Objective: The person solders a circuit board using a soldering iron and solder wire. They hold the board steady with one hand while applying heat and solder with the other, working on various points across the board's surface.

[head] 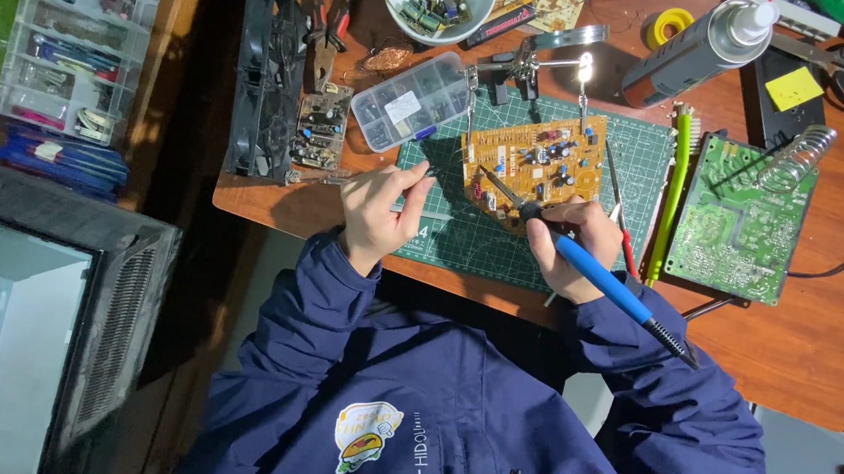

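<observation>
1. Soldering iron (590,270), blue handle: gripped in the right hand (572,247), fingers closed round it, tip resting on the orange circuit board (533,166)
2. Left hand (376,206): fingers pinched together on a thin wire (427,173) that reaches toward the board's left edge
3. Orange circuit board: tilted, held by clips over the green cutting mat (443,231)
4. Green circuit board (729,226): flat on the table (815,338), right of the mat
5. Clear parts box (411,101): beyond the left hand
6. White bowl (437,3): at the far edge, holding small components
</observation>
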